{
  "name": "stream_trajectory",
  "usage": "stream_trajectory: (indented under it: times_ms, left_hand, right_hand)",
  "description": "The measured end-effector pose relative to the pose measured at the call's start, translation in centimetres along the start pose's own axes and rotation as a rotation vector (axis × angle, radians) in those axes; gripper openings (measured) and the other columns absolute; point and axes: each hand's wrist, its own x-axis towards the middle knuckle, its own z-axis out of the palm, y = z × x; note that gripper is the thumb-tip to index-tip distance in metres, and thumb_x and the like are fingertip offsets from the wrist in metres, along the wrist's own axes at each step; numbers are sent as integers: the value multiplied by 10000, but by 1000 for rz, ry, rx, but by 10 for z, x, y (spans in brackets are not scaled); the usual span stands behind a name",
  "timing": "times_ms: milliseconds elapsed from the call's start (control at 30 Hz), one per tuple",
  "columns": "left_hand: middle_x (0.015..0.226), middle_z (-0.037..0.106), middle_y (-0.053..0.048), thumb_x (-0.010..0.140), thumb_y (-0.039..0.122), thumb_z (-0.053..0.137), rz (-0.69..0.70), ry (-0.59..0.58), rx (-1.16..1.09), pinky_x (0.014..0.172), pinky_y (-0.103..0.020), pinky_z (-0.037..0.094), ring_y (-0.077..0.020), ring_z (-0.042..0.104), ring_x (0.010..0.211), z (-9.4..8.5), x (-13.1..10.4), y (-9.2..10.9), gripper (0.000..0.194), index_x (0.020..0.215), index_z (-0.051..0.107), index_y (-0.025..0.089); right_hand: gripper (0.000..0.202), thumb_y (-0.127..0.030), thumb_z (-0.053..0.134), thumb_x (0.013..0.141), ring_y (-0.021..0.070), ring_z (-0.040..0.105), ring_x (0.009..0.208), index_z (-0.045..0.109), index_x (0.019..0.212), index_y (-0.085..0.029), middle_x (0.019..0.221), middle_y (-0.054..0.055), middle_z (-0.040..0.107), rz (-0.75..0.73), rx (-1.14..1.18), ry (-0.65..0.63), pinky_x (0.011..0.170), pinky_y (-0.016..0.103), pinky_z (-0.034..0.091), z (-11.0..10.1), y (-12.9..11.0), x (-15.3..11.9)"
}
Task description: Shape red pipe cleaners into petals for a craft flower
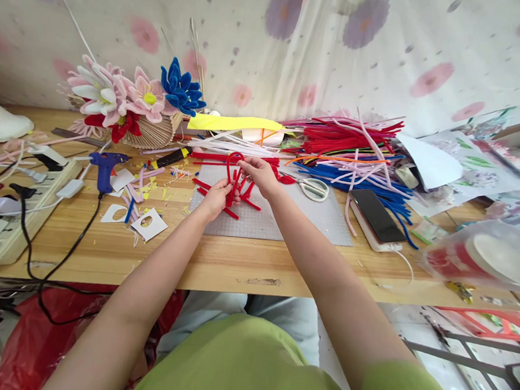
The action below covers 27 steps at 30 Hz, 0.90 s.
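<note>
Above the grey cutting mat (285, 224), both of my hands hold a red fuzzy stem (229, 167) bent into an upright loop. My left hand (216, 197) pinches its lower part. The fingers of my right hand (258, 173) close on the loop's upper right side. Short red stem pieces (251, 202) lie on the mat beneath and beside my hands. Scissors with pale handles (314, 189) rest on the mat, right of my right hand. Longer red stems (209, 156) lie along the mat's back edge.
A blue glue gun (106, 168), power strip (35, 212) and paper scraps (150, 224) are at left. Fuzzy flowers (148, 97) stand behind them. Bundles of coloured stems (347, 139), a phone (376, 215) and a bagged cup (486, 254) are at right.
</note>
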Motion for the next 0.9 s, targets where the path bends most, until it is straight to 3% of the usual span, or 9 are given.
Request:
stream_trajectory:
  times_ms: [167, 267, 367, 500, 600, 700, 800, 900]
  left_hand:
    - [533, 445, 42, 867, 121, 415, 42, -32, -21, 411, -150, 308, -43, 392, 415, 1, 1, -1, 131, 753, 471, 156]
    - [518, 391, 56, 870, 223, 478, 45, -42, -48, 390, -137, 217, -25, 320, 397, 0, 1, -1, 173, 712, 445, 162]
    - [518, 357, 61, 857, 332, 522, 30, -56, -11, 383, -135, 179, -18, 282, 395, -1, -1, -4, 222, 735, 498, 149]
    - [526, 319, 71, 824, 348, 578, -9, -66, 25, 379, -128, 162, -12, 262, 398, -3, -6, -9, 224, 760, 530, 139]
    - [531, 302, 75, 815, 328, 594, -25, -71, -1, 379, -120, 174, -12, 271, 404, -4, -10, -12, 205, 767, 532, 138]
    - [524, 299, 79, 835, 304, 570, -39, -101, -89, 378, -112, 175, -8, 257, 398, -5, -11, -12, 184, 780, 533, 132]
    - [511, 289, 82, 852, 286, 545, -64, -122, -148, 372, -109, 166, -7, 243, 389, -7, -11, -11, 178, 783, 533, 123]
    - [501, 264, 90, 848, 295, 553, -82, -106, -134, 369, -111, 161, -5, 224, 378, -7, -13, -11, 187, 781, 536, 121]
  right_hand:
    - [286, -409, 697, 663, 62, 498, 529, 527, 708, -184, 606, -38, 537, 6, 23, -14, 456, 175, 310, 0, 2, 0]
    - [321, -450, 699, 648, 57, 475, 524, 526, 706, -186, 609, -40, 524, 11, 30, -38, 464, 177, 321, -1, 4, -1]
    - [362, -513, 683, 646, 44, 358, 453, 547, 715, -184, 522, -71, 402, 10, 52, -82, 434, 185, 269, -2, 4, 0]
    - [399, -566, 637, 683, 44, 256, 410, 572, 737, -176, 487, -90, 279, 82, 107, -108, 403, 196, 208, -4, 6, 5]
    - [391, -564, 626, 701, 54, 396, 470, 542, 735, -184, 541, -62, 420, 184, 196, -85, 460, 182, 335, -5, 9, 8]
    - [332, -499, 656, 707, 79, 552, 645, 535, 799, -203, 683, -29, 574, 221, 299, -130, 645, 199, 462, -2, 12, 5]
    - [293, -437, 656, 735, 101, 614, 784, 562, 911, -223, 829, -1, 655, 202, 332, -240, 765, 244, 491, 2, 14, 1]
    - [265, -415, 648, 755, 121, 643, 840, 593, 906, -204, 880, 38, 688, 197, 312, -226, 792, 264, 502, 6, 16, 1]
